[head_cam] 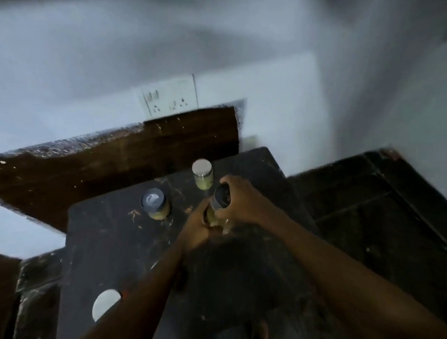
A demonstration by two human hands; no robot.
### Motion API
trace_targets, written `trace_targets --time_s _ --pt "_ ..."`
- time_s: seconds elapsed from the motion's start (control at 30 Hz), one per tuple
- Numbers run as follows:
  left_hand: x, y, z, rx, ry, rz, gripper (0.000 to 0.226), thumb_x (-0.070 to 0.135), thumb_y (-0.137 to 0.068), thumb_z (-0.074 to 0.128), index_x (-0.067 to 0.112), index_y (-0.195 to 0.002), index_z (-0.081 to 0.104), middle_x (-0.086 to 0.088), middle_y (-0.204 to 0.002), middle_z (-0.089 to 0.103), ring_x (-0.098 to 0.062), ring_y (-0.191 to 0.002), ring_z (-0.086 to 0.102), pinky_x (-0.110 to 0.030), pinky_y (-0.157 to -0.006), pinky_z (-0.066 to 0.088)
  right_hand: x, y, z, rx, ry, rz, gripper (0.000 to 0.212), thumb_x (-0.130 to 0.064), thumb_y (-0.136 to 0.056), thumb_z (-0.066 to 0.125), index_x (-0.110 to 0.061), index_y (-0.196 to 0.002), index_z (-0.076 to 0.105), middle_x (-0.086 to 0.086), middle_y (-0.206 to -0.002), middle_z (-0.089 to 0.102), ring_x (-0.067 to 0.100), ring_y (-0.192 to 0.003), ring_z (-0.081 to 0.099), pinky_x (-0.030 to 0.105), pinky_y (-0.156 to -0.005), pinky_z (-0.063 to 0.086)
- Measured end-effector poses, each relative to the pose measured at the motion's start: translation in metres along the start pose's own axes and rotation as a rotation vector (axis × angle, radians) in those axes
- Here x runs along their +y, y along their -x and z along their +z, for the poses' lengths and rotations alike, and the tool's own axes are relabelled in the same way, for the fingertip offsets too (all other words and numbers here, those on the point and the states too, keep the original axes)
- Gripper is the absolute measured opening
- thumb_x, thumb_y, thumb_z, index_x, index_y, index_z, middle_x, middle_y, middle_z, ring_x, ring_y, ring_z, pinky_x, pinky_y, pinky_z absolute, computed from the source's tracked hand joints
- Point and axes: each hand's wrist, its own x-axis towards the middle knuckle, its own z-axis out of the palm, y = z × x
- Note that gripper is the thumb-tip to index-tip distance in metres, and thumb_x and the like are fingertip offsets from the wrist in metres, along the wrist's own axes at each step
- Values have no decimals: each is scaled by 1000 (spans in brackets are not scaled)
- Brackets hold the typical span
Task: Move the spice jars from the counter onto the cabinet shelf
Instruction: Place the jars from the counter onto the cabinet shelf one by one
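Both bare forearms reach forward from the bottom of the view and converge near the centre, the left arm rising from the lower left, the right arm from the lower right. The right hand (239, 200) is curled with its fingers wrapped around the upper part of a jar (220, 200), knuckles turned up and to the left. The left hand (196, 229) sits just below and beside it, fingers curled around the lower part of the same jar, the two hands touching.
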Motion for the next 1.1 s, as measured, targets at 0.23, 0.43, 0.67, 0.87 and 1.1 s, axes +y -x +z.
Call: trace_targets --time_s 0.23,0.43,0.67,0.87,1.1 --pt "115 -8 -101 358 50 306 85 36 -71 87 23 -146 50 7 -139 63 -11 -127 64 -52 -107 53 -117 -10 -147 143 -23 -367 76 -40 -73 84 -26 -138 47 -7 -124 58 9 -109 60 15 -82 48" --pt "213 -4 -181 693 179 553 87 36 -65 99 28 -132 44 24 -123 63 3 -112 67 -11 -82 54 -221 9 -237 348 -40 -673 57 -38 -82 84 -30 -134 62 -9 -130 58 6 -113 61 16 -89 51" --pt "302 7 -259 1049 51 747 99 52 -62 95 31 -135 33 5 -137 52 -16 -125 59 -34 -94 59 -306 0 -292 535 -97 -908 50 -38 -88 79 -40 -136 65 -8 -129 59 5 -116 59 5 -77 46" --pt "330 -5 -327 755 -30 599 76 19 -70 73 25 -138 40 5 -119 55 18 -104 58 -5 -81 51 -342 -59 -318 506 123 -903 49 -6 -89 73 -23 -135 69 2 -135 65 15 -119 58 16 -98 42" --pt "319 -57 -382 793 -233 223 71 7 -74 87 1 -138 56 -13 -136 64 -31 -126 62 -32 -91 51 -357 -133 -324 659 328 -754 51 -1 -84 65 -20 -131 71 5 -125 66 31 -121 50 39 -104 45"
